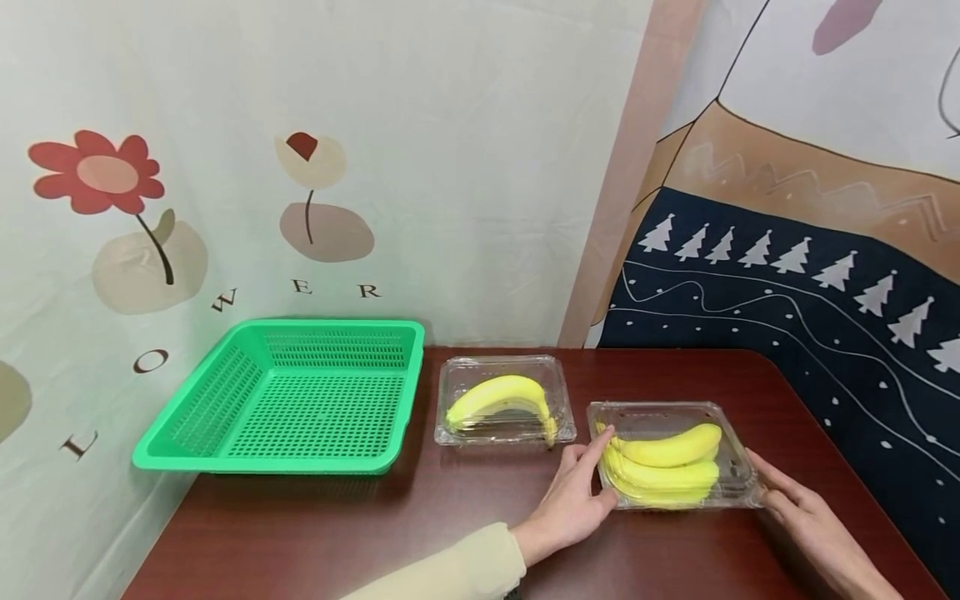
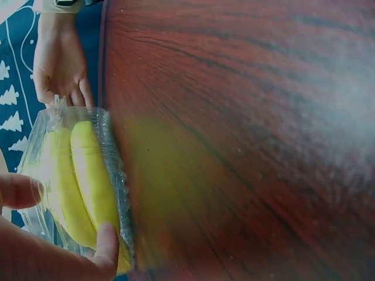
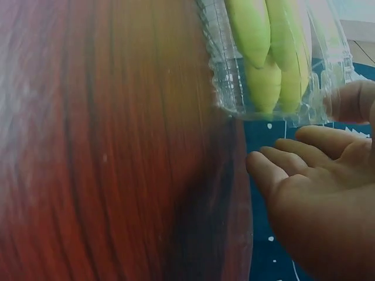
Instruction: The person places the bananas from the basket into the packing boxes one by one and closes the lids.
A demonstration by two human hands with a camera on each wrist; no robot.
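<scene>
A clear plastic clamshell box (image 1: 660, 454) with several bananas (image 1: 671, 447) inside is between the two hands, right of the table's middle. My left hand (image 1: 572, 500) grips the box's left end. In the left wrist view its thumb and a finger lie on different sides of the plastic. At the right end, my right hand (image 1: 813, 521) holds the edge. In the right wrist view one digit touches the plastic, while the other fingers (image 3: 281, 161) lie by the box's end. A second clear box (image 1: 506, 362) with one banana (image 1: 498, 393) stands behind, to the left.
A green slotted plastic basket (image 1: 285, 464) stands at the table's left, with no items inside. Printed cloth (image 1: 465, 167) hangs behind the brown table (image 1: 420, 533). Dark blue cloth with white trees (image 1: 750, 325) runs along the right edge.
</scene>
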